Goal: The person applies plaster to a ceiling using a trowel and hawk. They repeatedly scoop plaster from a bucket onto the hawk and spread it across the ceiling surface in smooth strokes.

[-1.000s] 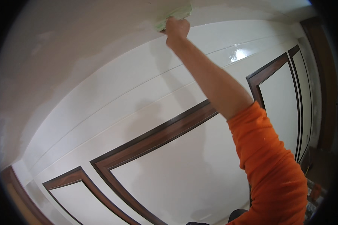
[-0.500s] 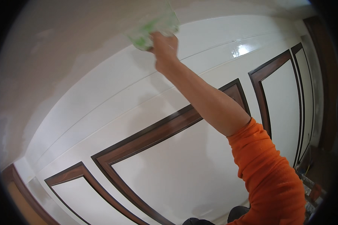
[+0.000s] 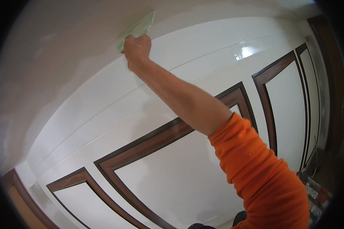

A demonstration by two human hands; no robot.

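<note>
My right hand (image 3: 137, 49), on a raised arm in a rolled orange sleeve, grips a translucent pale-green flat blade tool (image 3: 141, 26). The blade is up at the pale, patchy ceiling (image 3: 65, 45), close to where it meets the glossy white wall band (image 3: 225, 34). My fingers are wrapped round the tool and mostly hidden from this side. My left hand is out of view.
Below the band are white wall panels (image 3: 172, 175) in dark-brown moulded frames. Brown door frames (image 3: 23, 191) stand at both edges. At lower right is what looks like a paint-stained ladder or rack (image 3: 318, 194); dark shapes, perhaps my knees, show at the bottom.
My right hand and the green tool have moved leftward along the ceiling's edge, dipping lower in the picture along the way. My forearm and orange sleeve have shifted left with them.
</note>
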